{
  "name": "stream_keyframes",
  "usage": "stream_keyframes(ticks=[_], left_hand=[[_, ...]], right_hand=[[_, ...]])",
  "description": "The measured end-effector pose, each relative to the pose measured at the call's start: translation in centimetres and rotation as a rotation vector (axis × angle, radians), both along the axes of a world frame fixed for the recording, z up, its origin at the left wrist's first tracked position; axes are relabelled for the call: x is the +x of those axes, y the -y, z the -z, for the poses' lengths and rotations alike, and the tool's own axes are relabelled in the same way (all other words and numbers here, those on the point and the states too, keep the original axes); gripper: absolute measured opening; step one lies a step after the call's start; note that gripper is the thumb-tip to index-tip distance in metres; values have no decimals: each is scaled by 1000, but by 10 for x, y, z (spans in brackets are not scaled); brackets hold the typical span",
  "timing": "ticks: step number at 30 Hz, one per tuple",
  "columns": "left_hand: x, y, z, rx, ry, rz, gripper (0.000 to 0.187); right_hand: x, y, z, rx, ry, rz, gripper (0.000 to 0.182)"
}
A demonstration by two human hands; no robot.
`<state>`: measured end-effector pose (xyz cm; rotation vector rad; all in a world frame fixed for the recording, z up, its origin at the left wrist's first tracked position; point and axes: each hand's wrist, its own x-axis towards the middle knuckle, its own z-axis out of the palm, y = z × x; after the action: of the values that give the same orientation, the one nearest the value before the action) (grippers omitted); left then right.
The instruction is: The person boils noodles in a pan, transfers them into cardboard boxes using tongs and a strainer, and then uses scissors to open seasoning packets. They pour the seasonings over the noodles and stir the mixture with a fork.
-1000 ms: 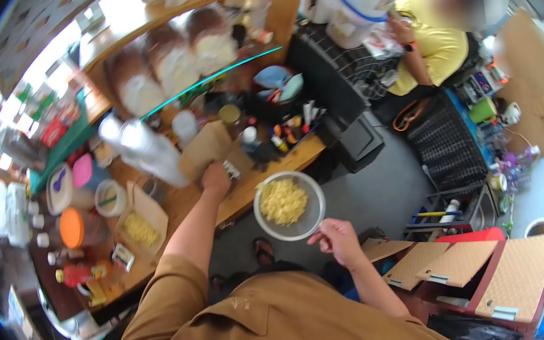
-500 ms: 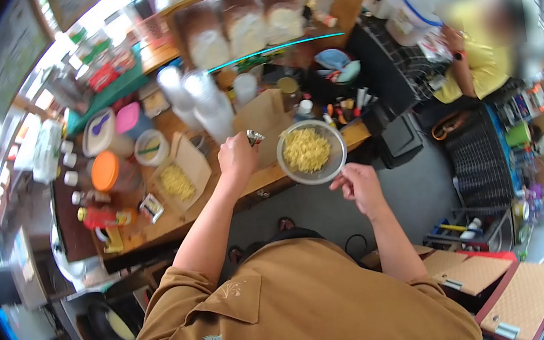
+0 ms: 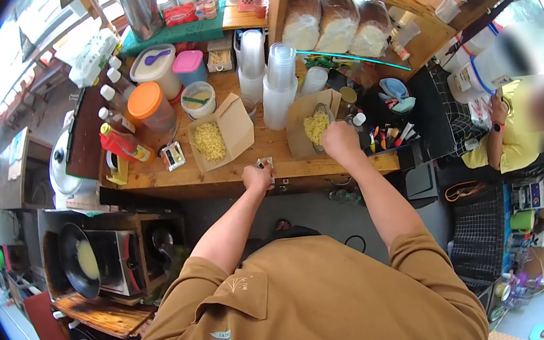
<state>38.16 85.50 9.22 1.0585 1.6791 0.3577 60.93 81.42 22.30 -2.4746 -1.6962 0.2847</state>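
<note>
Where boxed noodles (image 3: 210,143) sit, wooden counter (image 3: 275,148), grey floor (image 3: 223,217)

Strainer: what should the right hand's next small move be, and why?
Probably tip the strainer a little further over the open box beneath it. The right hand holds it, apparently tilted, with noodles at that box; how many remain in the mesh is hard to tell. The other open box already holds noodles.

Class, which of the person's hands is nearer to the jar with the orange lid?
Left. The left hand is at the table's front edge, right of the jar. The right hand is farther right, by a cardboard box.
</note>
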Motion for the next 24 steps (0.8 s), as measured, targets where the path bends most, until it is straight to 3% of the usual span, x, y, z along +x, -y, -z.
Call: stream_keyframes(ticks=[2,5,7,11,16,18,21,23,24], left_hand=[[7,0,12,-20,84,-120,34],[15,-4,17,76,99,-104,37],[17,1,27,327,-48,2,51],[22,14,20,418,-35,3,61],[9,33,3,721,134,102,50],[-5,46,-22,650,180,150,43],[-26,66,-55,580,263,255,31],[-45,78,-67,553,305,339,25],[-55,83,-72,529,313,367,24]], right_hand=[[-9,-1,0,41,63,-35,22],[-16,0,-2,-73,167,-90,18],[-18,4,2,-77,204,-121,17],[-18,13,2,-87,311,-252,15],[-15,32,-8,-35,396,-371,13],[-12,36,-18,-16,419,-380,13],[-2,41,-39,62,385,-209,14],[4,55,-55,97,367,-279,18],[-8,65,-67,289,85,-144,23]])
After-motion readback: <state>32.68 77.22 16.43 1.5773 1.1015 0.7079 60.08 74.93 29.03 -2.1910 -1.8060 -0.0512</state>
